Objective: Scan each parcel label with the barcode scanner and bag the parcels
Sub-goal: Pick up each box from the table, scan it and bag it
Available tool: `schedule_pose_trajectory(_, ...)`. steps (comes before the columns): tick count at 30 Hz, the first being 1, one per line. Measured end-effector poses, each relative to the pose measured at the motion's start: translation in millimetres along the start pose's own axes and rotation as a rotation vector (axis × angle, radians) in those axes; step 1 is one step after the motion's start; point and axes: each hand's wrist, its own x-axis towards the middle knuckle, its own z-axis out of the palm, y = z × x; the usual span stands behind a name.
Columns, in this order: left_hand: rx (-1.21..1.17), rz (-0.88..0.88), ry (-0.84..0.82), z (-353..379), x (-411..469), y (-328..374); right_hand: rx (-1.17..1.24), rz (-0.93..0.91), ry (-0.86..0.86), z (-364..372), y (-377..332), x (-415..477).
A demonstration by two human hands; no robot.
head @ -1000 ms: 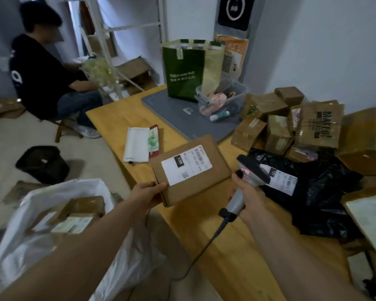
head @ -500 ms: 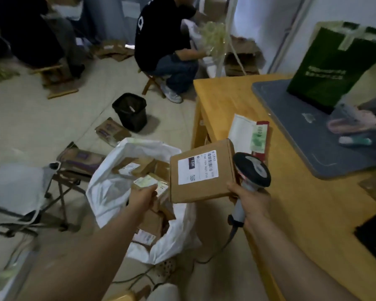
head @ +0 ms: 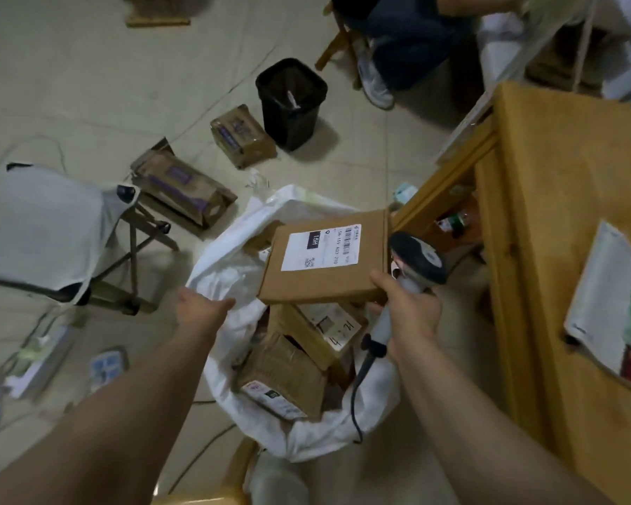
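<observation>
A brown cardboard parcel point(head: 325, 282) with a white label hangs tilted over the open white bag point(head: 226, 264) on the floor. Its near right corner lies against the thumb of my right hand point(head: 405, 308), which grips the grey barcode scanner point(head: 416, 260) by its handle. The scanner's head sits just right of the parcel and its cable drops into the bag. My left hand point(head: 201, 308) is at the bag's left rim and seems to hold it, apart from the parcel. Several labelled parcels point(head: 288, 369) lie inside the bag.
The wooden table point(head: 547, 220) runs along the right with papers point(head: 605, 300) on it. A black bin point(head: 292, 100) and two flat cartons point(head: 241, 136) lie on the floor beyond the bag. A folding stool point(head: 51, 227) stands left. A seated person's legs point(head: 397, 41) are at the top.
The view swung from the table down to the floor bag. The parcel left my left hand and moved over the bag beside my right hand; my left hand went to the bag's rim.
</observation>
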Motion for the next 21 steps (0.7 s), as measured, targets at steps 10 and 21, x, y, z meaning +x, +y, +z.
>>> schedule_pose_trajectory(10, -0.16, -0.006, -0.067, 15.3, 53.8, 4.9, -0.138, -0.051, 0.1, 20.2, 16.2, 34.3)
schedule_pose_trajectory(21, -0.204, 0.449, 0.153, -44.6, -12.7, 65.3, -0.462, -0.196, 0.108, 14.8, -2.0, 20.8)
